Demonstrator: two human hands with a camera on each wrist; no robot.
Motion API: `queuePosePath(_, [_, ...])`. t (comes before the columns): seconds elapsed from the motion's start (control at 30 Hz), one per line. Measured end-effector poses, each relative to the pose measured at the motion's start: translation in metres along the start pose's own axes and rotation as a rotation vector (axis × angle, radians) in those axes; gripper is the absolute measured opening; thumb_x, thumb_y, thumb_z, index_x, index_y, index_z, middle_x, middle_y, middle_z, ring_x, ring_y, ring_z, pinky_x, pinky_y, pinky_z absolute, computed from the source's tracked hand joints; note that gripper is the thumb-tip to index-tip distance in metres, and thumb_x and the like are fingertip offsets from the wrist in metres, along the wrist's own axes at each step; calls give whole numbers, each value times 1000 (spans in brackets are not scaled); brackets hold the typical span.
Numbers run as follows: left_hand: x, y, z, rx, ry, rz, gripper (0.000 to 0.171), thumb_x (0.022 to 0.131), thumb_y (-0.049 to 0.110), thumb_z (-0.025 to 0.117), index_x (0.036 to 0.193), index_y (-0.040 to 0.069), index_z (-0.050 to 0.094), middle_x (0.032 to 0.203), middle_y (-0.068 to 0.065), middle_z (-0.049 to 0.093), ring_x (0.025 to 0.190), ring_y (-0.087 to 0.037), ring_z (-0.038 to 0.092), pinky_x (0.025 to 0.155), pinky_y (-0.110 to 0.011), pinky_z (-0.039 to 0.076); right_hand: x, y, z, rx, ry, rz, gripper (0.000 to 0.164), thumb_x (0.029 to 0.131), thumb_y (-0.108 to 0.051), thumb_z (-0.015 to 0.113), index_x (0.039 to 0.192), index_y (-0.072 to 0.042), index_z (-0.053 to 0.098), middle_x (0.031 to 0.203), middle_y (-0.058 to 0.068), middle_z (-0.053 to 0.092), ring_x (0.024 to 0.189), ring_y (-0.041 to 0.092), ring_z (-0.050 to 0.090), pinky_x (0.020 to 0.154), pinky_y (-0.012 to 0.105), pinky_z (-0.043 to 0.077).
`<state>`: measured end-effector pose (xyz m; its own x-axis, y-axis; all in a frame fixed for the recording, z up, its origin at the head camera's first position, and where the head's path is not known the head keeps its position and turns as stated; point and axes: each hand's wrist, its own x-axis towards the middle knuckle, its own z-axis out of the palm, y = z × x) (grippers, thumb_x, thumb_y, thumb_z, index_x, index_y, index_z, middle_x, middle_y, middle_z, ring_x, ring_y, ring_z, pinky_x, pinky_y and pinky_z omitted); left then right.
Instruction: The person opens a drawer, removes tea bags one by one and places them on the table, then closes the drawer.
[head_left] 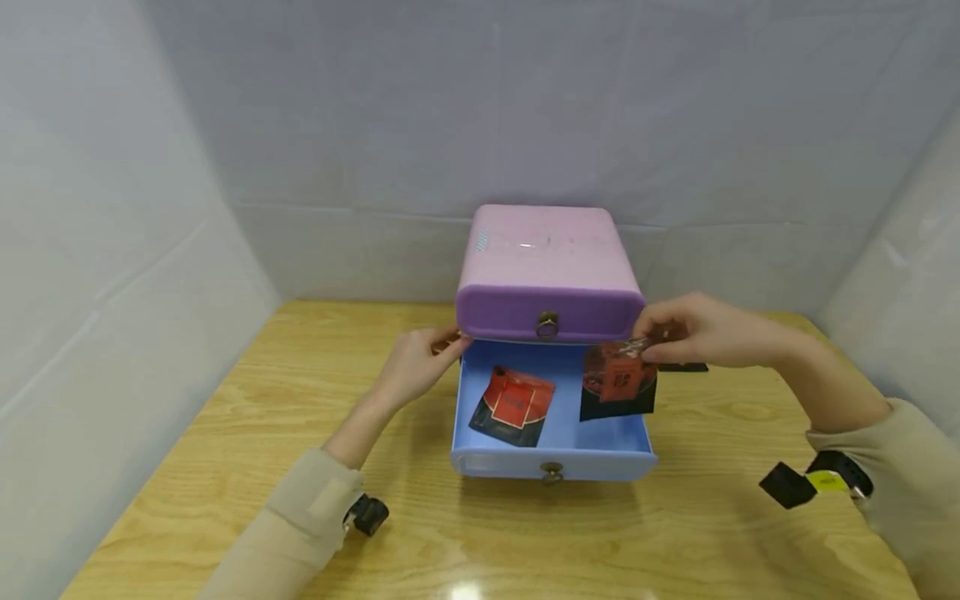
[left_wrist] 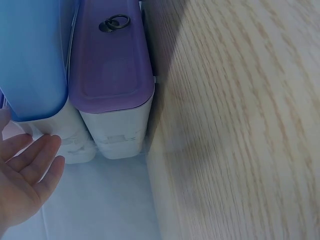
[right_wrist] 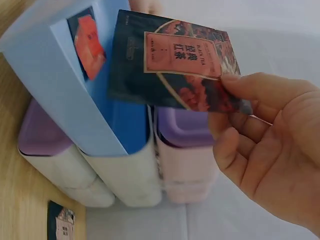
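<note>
My right hand (head_left: 697,332) pinches a black tea sachet (head_left: 617,383), red and dark, by its upper corner above the right side of the pulled-out blue drawer (head_left: 553,462). The right wrist view shows the printed face of this sachet (right_wrist: 175,65) between thumb and fingers. A second red-and-dark sachet (head_left: 513,406) lies in the drawer's left half. At the left side of the small drawer cabinet (head_left: 543,250), my left hand (head_left: 420,367) has its fingers against the casing; the left wrist view shows the left hand's fingers (left_wrist: 35,160) fairly straight.
Above the blue drawer is a closed purple drawer (head_left: 502,315) with a ring pull. Another purple drawer (left_wrist: 112,65) sits below, also closed. A dark sachet (right_wrist: 61,222) lies on the wooden table (head_left: 360,358) to the cabinet's right. White sheeting (head_left: 390,125) hangs behind.
</note>
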<state>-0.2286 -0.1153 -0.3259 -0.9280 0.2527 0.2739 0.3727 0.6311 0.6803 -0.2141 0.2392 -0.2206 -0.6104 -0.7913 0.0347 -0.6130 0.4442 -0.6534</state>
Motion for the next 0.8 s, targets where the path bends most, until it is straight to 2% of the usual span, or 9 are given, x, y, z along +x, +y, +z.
queuePosePath(0.17, [0,-1,0,-6,10,15,45,93,37,56,119,1,62,101,-12,68,85,-24,65,72,-37,53,-17,4,-10,88,110,63,7,92,-2,55,96,-7,59,77,1,56,56,13,42,48,30,38])
queuePosePath(0.3, [-1,-1,-1,-11,32,41,49,92,41,54,116,-1,63,98,-13,68,83,-24,65,69,-36,53,-30,11,-14,114,234,110,11,92,-1,54,97,-7,61,71,0,55,55,16,42,46,31,36])
queuePosePath(0.43, [-1,-1,-2,-7,35,40,46,92,38,56,116,-1,64,97,-13,68,82,-23,66,69,-36,53,-41,20,-16,122,337,117,16,93,0,53,100,-9,64,68,3,51,57,18,44,47,32,36])
queuePosePath(0.57, [0,-3,-2,-3,19,24,42,92,33,57,118,0,63,99,-13,68,85,-24,66,70,-36,53,-50,27,-14,141,412,136,13,94,-2,50,99,-3,62,66,3,49,56,18,42,48,33,36])
queuePosePath(0.67, [0,-3,-2,4,14,17,41,93,33,57,119,1,62,100,-12,68,86,-23,65,71,-35,53,-55,35,-13,148,507,220,13,96,-9,51,98,0,60,68,2,51,56,19,42,50,33,36])
queuePosePath(0.8, [-1,-2,-3,9,12,14,42,93,33,57,120,2,61,100,-12,68,86,-23,66,71,-35,53,-63,52,-15,120,629,390,24,95,-26,53,99,-3,59,74,-1,53,62,18,43,53,31,38])
